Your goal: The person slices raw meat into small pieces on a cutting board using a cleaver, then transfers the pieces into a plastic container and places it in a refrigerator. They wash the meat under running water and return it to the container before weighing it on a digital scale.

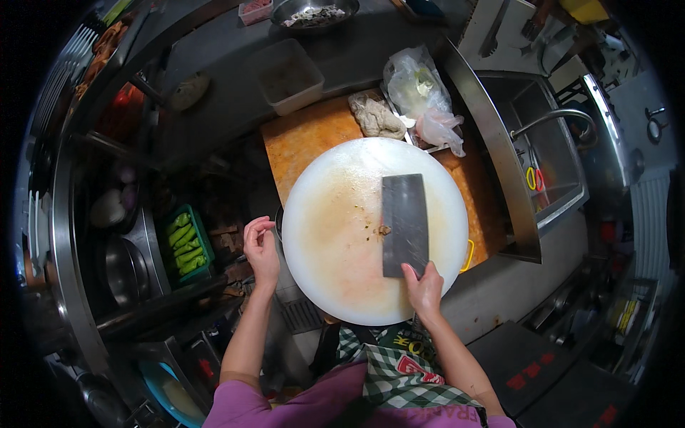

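Note:
My right hand [425, 291] grips a Chinese cleaver [405, 224], its broad dark blade lying over the right part of a thick round white cutting board [332, 257]. Small brown and green food scraps [383, 230] lie at the blade's left edge and on the board's middle. Beyond the board's left edge is my left hand [262, 249], fingers curled, fingertips beside a dark curved rim [279, 222]. Most of that rim is hidden by the board, and whether my fingers hold it is unclear. The cleaver's handle is mostly covered by my hand.
Behind the board are a crumpled cloth [377, 116], plastic bags [420, 85] and a plastic tub [291, 77]. A metal partition [495, 150] separates the orange-brown work surface [305, 128] from a sink [562, 187] holding scissors [534, 178]. Green peppers fill a green basket [206, 235] at left.

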`<state>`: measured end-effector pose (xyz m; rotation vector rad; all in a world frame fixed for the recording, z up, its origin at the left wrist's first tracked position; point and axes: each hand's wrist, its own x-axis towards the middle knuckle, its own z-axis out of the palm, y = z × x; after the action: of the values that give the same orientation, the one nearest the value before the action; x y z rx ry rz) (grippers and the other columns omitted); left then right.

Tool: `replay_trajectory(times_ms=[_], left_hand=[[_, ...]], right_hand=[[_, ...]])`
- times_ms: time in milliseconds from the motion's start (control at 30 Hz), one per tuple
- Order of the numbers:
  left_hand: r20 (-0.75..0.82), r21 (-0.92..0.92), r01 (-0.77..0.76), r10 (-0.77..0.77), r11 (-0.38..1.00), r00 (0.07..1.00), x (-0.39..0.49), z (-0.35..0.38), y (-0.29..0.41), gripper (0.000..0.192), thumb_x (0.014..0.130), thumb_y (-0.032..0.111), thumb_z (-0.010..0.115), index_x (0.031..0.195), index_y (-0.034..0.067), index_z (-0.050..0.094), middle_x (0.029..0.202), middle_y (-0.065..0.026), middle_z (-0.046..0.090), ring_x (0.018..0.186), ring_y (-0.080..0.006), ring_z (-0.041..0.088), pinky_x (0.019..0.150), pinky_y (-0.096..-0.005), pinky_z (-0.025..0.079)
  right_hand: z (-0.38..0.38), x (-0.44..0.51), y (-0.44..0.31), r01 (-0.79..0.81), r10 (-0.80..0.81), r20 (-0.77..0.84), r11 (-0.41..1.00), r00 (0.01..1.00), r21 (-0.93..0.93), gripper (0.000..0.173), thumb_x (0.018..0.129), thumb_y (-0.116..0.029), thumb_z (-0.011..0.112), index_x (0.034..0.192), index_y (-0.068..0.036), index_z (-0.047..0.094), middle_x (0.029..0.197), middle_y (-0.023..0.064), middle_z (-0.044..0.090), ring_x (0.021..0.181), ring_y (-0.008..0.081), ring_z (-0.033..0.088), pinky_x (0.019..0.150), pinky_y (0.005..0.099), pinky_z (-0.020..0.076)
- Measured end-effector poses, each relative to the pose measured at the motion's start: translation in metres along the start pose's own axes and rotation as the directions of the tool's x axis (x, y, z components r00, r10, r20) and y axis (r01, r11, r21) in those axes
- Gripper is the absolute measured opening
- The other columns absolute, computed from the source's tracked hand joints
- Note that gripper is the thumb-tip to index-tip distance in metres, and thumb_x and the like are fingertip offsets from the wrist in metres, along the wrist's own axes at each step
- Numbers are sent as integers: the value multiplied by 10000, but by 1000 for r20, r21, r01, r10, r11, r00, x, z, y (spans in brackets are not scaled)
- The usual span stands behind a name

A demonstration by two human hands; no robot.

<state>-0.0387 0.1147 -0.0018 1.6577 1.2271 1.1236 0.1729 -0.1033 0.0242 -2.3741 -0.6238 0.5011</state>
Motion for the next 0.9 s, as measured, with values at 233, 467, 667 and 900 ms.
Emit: replay_trajectory(times_ms=[233, 467, 667, 900], left_hand=[[-22, 32, 52, -51, 998, 998, -20, -23, -8, 146, 776, -65, 478, 843, 11, 582, 1045, -90, 524, 921, -155, 526, 768, -243, 425], [-118, -68, 212, -219, 975, 969, -56, -69, -34, 166, 772, -101, 456, 876, -9, 548, 1069, -110, 507, 980, -174, 513, 846, -274, 423], [-181, -154, 219, -246, 963, 952, -62, -90, -42, 147, 780, -111, 460, 854, -19, 548, 1071, -111, 508, 1000, -185, 509, 887, -290, 408], [-310, -154, 208, -247, 966, 918, -72, -130, -48, 145, 771, -109, 470, 841, -14, 555, 1037, -110, 530, 995, -187, 513, 883, -291, 407]], right_hand=[[-27, 22, 22, -87, 94, 34, 982, 995, -170, 406, 746, -316, 695, 763, 55, 531, 730, 261, 594, 704, 388, 604, 601, 403, 460], [-11, 19, 39, -52, 54, 18, 996, 998, -66, 390, 754, -302, 684, 764, 60, 539, 716, 249, 599, 686, 379, 604, 605, 405, 458], [38, 7, -13, 134, -127, 146, 990, 981, -39, 400, 761, -315, 684, 764, 54, 530, 643, 204, 577, 573, 305, 559, 525, 376, 437], [86, -3, -86, 281, -262, 312, 959, 913, -17, 417, 763, -315, 681, 756, 68, 517, 666, 260, 577, 623, 392, 585, 562, 413, 447]])
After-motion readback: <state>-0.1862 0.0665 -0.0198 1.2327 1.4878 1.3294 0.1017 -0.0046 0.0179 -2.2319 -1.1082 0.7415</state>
